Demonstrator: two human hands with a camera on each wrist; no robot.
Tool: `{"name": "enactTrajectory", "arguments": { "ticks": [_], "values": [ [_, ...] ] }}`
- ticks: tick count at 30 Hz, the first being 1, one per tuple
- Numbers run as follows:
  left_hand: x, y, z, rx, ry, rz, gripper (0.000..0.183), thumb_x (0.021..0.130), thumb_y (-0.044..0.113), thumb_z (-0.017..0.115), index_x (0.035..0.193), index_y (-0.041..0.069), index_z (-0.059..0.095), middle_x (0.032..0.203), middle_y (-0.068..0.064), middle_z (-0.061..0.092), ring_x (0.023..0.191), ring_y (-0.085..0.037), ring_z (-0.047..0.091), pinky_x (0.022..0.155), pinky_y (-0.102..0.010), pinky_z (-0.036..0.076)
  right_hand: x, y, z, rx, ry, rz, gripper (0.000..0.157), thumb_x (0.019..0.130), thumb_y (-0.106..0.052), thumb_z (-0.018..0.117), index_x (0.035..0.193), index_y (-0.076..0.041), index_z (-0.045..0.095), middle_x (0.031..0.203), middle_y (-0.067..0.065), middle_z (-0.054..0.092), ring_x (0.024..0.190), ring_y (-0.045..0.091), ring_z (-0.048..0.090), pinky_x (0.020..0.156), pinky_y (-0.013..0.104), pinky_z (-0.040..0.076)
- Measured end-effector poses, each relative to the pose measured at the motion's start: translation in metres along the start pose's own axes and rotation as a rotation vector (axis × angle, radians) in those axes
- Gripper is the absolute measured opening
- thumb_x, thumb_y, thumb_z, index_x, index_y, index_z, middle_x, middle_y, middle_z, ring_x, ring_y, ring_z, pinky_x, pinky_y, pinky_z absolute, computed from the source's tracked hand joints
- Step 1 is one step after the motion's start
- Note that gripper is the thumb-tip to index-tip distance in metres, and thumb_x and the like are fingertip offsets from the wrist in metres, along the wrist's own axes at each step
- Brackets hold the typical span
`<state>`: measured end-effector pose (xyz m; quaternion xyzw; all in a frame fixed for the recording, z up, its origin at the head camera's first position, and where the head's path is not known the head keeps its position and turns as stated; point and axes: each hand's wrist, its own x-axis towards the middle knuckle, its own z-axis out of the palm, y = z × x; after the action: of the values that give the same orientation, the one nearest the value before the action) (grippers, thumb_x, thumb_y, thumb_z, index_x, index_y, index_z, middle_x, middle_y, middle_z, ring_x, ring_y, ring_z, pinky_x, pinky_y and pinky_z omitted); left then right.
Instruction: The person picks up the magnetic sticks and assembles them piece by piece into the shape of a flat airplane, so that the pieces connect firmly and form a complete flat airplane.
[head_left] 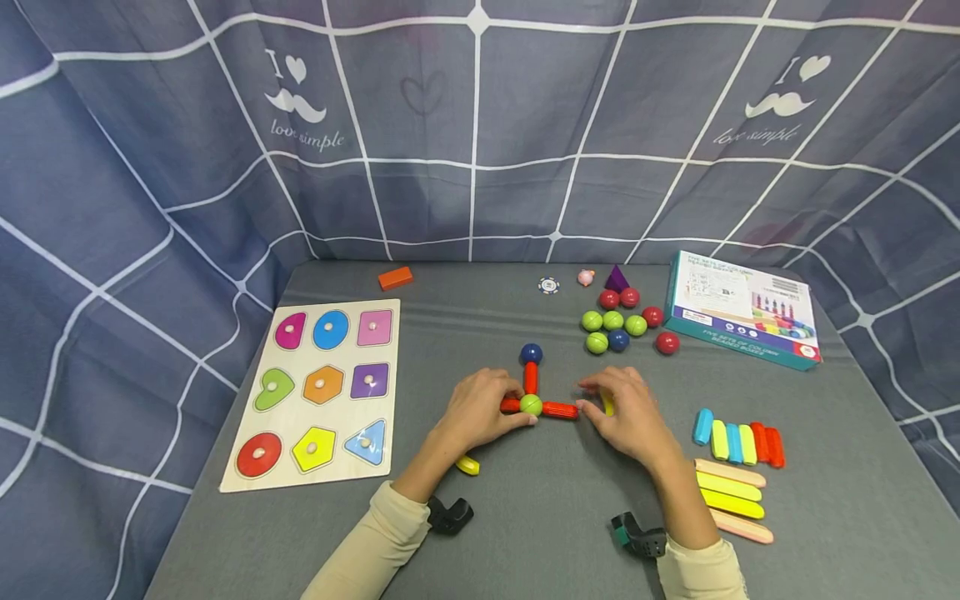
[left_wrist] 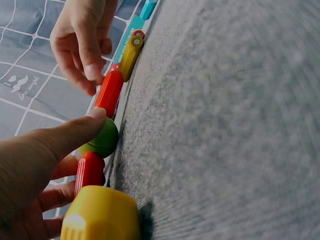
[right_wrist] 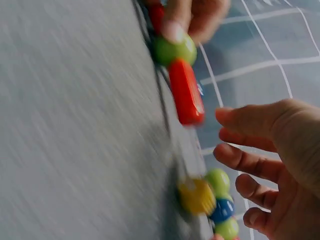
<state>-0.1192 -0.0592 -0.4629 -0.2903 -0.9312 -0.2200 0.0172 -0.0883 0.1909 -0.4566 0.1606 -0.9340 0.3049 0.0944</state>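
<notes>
A green ball (head_left: 531, 405) joins three red magnetic rods: a right one (head_left: 559, 410), a far one (head_left: 531, 377) tipped by a blue ball (head_left: 531, 354), and a left one (head_left: 510, 406) partly hidden. My left hand (head_left: 483, 407) holds this joint, its thumb pressing the green ball (right_wrist: 175, 51) and its fingers beyond the left rod. Just off the right rod's free end, my right hand (head_left: 626, 412) has its fingers spread and holds nothing. A yellow rod (head_left: 608, 403) shows partly behind the right hand; another yellow rod (head_left: 468, 465) lies beside the left wrist.
A wooden shape puzzle board (head_left: 337, 312) lies left. Several loose balls (head_left: 612, 321) sit behind the right hand, near a box (head_left: 742, 308). Short rods (head_left: 734, 443) and long sticks (head_left: 729, 489) lie right. An orange block (head_left: 395, 278) and poker chip (head_left: 548, 285) are at the back.
</notes>
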Motion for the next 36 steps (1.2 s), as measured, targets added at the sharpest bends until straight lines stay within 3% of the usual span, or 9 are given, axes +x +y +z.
{"name": "enactTrajectory", "arguments": {
  "ticks": [7, 14, 22, 25, 30, 33, 36],
  "values": [
    [-0.001, -0.002, -0.003, -0.002, -0.01, 0.006, 0.036, 0.073, 0.055, 0.075, 0.086, 0.022, 0.071, 0.076, 0.008, 0.058, 0.07, -0.009, 0.046, 0.057, -0.025, 0.036, -0.001, 0.022, -0.019, -0.093, 0.101, 0.151, 0.022, 0.082, -0.019, 0.074, 0.098, -0.004, 0.07, 0.084, 0.008, 0.065, 0.08, 0.024, 0.049, 0.069, 0.04, 0.035],
    [-0.001, 0.001, -0.007, -0.005, -0.048, 0.0, 0.036, 0.07, 0.054, 0.077, 0.084, 0.021, 0.07, 0.072, 0.008, 0.055, 0.067, -0.009, 0.045, 0.055, -0.025, 0.034, -0.003, 0.022, -0.015, -0.178, -0.033, 0.25, 0.029, 0.079, -0.034, 0.076, 0.09, -0.007, 0.071, 0.083, 0.005, 0.062, 0.083, 0.025, 0.05, 0.069, 0.04, 0.038],
    [-0.001, 0.003, -0.008, 0.0, -0.077, -0.004, 0.038, 0.069, 0.056, 0.078, 0.083, 0.021, 0.07, 0.069, 0.008, 0.053, 0.061, -0.006, 0.044, 0.051, -0.024, 0.031, 0.003, 0.016, -0.008, -0.181, -0.088, 0.219, 0.021, 0.079, -0.025, 0.074, 0.085, -0.007, 0.067, 0.077, 0.001, 0.058, 0.082, 0.023, 0.049, 0.071, 0.039, 0.036],
    [-0.001, 0.003, -0.008, -0.002, -0.082, 0.004, 0.038, 0.068, 0.056, 0.078, 0.081, 0.021, 0.069, 0.065, 0.01, 0.05, 0.058, -0.005, 0.043, 0.049, -0.024, 0.03, 0.01, 0.012, -0.009, -0.067, -0.074, 0.199, 0.018, 0.084, -0.024, 0.071, 0.089, -0.007, 0.066, 0.075, 0.001, 0.057, 0.073, 0.02, 0.049, 0.065, 0.036, 0.037],
    [-0.002, 0.004, -0.01, -0.004, -0.09, 0.007, 0.039, 0.068, 0.057, 0.078, 0.08, 0.021, 0.068, 0.063, 0.011, 0.047, 0.057, -0.005, 0.042, 0.049, -0.023, 0.03, 0.033, 0.009, -0.005, 0.214, 0.02, 0.164, 0.023, 0.091, -0.021, 0.065, 0.109, -0.007, 0.064, 0.08, 0.003, 0.059, 0.063, 0.016, 0.05, 0.054, 0.026, 0.041],
    [-0.002, 0.004, -0.009, -0.01, -0.097, 0.006, 0.039, 0.068, 0.056, 0.078, 0.08, 0.021, 0.068, 0.063, 0.011, 0.047, 0.057, -0.005, 0.043, 0.049, -0.023, 0.031, 0.048, 0.012, 0.003, 0.378, 0.063, 0.142, 0.028, 0.093, -0.015, 0.062, 0.12, -0.006, 0.061, 0.088, 0.009, 0.06, 0.067, 0.019, 0.055, 0.055, 0.023, 0.044],
    [-0.003, 0.005, -0.008, -0.015, -0.102, 0.008, 0.038, 0.068, 0.056, 0.078, 0.08, 0.021, 0.068, 0.063, 0.011, 0.047, 0.057, -0.005, 0.043, 0.049, -0.023, 0.031, 0.062, 0.017, 0.014, 0.56, 0.064, 0.137, 0.03, 0.094, -0.008, 0.058, 0.123, 0.0, 0.057, 0.09, 0.018, 0.059, 0.07, 0.03, 0.057, 0.058, 0.028, 0.048]
  ]
}}
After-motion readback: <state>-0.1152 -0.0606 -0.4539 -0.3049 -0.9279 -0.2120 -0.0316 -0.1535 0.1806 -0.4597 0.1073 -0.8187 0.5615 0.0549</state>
